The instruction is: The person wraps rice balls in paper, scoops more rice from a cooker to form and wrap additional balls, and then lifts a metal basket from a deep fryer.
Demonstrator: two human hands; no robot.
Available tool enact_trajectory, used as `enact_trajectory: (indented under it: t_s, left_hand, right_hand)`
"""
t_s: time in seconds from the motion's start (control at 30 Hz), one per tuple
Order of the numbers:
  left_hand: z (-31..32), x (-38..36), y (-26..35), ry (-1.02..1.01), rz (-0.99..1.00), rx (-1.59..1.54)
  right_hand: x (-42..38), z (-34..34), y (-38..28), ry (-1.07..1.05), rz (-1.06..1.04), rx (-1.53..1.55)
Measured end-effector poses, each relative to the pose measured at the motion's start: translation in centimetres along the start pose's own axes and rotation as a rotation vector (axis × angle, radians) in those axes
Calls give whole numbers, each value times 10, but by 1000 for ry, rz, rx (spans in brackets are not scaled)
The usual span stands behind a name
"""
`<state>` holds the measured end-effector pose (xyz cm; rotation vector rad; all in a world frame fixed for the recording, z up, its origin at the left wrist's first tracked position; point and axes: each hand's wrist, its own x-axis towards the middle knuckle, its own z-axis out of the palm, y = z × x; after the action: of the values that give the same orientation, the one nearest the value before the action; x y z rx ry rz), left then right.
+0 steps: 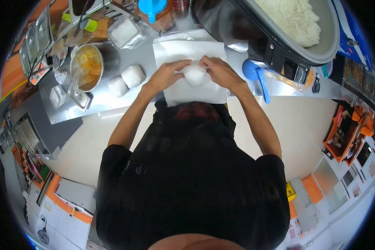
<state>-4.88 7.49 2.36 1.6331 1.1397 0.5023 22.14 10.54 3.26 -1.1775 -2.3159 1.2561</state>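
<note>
A rounded white paper-wrapped bundle (pixel 195 76) sits over a stack of white paper sheets (pixel 183 52) at the front edge of the metal counter. My left hand (pixel 169 76) grips its left end with thumb and fingers closed. On the opposite side, my right hand (pixel 221 71) pinches the right end of the wrapping. What is inside the bundle is hidden. Two similar white wrapped bundles, one nearer (pixel 118 87) and one farther (pixel 133 76), lie side by side to the left of my left hand.
A large cooker of white rice (pixel 291 21) stands at the back right, with a blue scoop (pixel 260 79) beside it. At left are a metal pot with yellow-orange contents (pixel 86 66), a clear square container (pixel 124 32) and a blue-lidded jar (pixel 156 14).
</note>
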Motion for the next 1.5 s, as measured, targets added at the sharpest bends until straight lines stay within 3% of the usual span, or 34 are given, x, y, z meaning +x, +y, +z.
enact_trajectory:
  t_s: [0.03, 0.1, 0.17, 0.23, 0.3, 0.37, 0.43, 0.47, 0.53, 0.7, 0.77, 0.8, 0.87, 0.9, 0.97, 1.0, 1.03, 1.1, 1.17, 1.23, 1.3, 1.37, 1.43, 1.47, 1.5]
  left_hand:
    - [1, -4, -2, 7, -2, 4]
    - [5, -12, -5, -28, -124, -106]
    - [12, -17, -3, 25, -140, -213]
    - [17, -19, 1, 73, -150, -318]
    - [25, -21, 6, 144, -215, -425]
    - [33, -25, 12, 185, -216, -466]
    - [37, -28, 16, 228, -282, -563]
    - [38, -31, 18, 238, -278, -575]
    - [39, -33, 23, 249, -275, -569]
    - [33, -40, 45, 242, -246, -548]
    - [21, -50, 53, 105, -152, -609]
    - [24, -50, 53, 110, -150, -606]
    - [38, -49, 49, 461, 164, -595]
    - [43, -48, 46, 467, 168, -589]
    - [47, -45, 39, 904, 151, -21]
    - [43, -51, 46, 756, 54, 197]
    - [44, -52, 52, 757, 58, 201]
    - [55, -46, 63, 612, -239, -895]
    - [66, -42, 66, 633, -149, -904]
    - [73, -35, 78, 774, -138, -565]
    - [52, -33, 69, 740, -125, -456]
    - [28, -35, 53, 585, -274, -526]
    - [-7, -41, 45, 513, -377, -678]
    - [-27, -47, 51, 594, -517, -509]
    - [-37, -57, 18, 715, -380, -390]
  right_hand:
    - [-5, -6, 0, -48, 70, 152]
    - [-6, 3, 20, -55, 15, 258]
    - [-9, 14, 35, 119, 246, 722]
    - [-1, 16, 28, 159, 332, 708]
    - [8, 23, 16, 373, 413, 1034]
    - [11, 19, 4, 461, 461, 982]
    - [13, 16, 2, 306, 508, 651]
    - [14, 17, 0, 301, 498, 656]
    - [12, 3, -29, 187, 695, 796]
    - [6, 19, -32, 4, 611, 731]
    - [1, 18, -36, -109, 668, 1066]
    - [1, 19, -43, -111, 663, 1064]
    - [3, 27, -61, 74, 669, 1323]
    - [6, 30, -69, 69, 661, 1322]
    - [15, 34, -83, 443, 659, 1395]
    - [18, 36, -84, 514, 651, 1187]
    - [21, 40, -86, 515, 645, 1189]
    - [27, 49, -86, 596, 602, 852]
    - [34, 60, -87, 614, 600, 794]
    - [37, 63, -99, 535, 595, 664]
    - [41, 66, -92, 479, 527, 725]
    - [45, 76, -72, 419, 457, 972]
    - [40, 65, -75, 402, 333, 827]
    - [36, 60, -75, 384, 214, 681]
    - [30, 60, -71, 391, 215, 677]
